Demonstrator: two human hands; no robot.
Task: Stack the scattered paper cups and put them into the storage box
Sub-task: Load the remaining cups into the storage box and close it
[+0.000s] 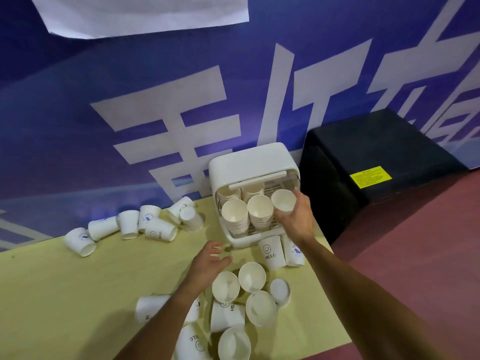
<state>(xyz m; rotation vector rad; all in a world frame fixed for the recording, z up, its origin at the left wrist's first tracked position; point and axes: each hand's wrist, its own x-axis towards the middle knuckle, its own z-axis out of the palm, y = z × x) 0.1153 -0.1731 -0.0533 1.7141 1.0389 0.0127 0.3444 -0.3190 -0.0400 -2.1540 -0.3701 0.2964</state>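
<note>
Paper cup (pixel 283 200) gripped by right hand (pixel 298 219), seemingly inside storage box (pixel 249 162).

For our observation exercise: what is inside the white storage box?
Stacks of paper cups: two in front, more behind. The right hand grips another cup there. The back of the storage box is hidden.

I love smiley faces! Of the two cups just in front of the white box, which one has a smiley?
The left cup: it shows a smiley above HELLO. The right cup beside it has a blue picture instead.
</note>
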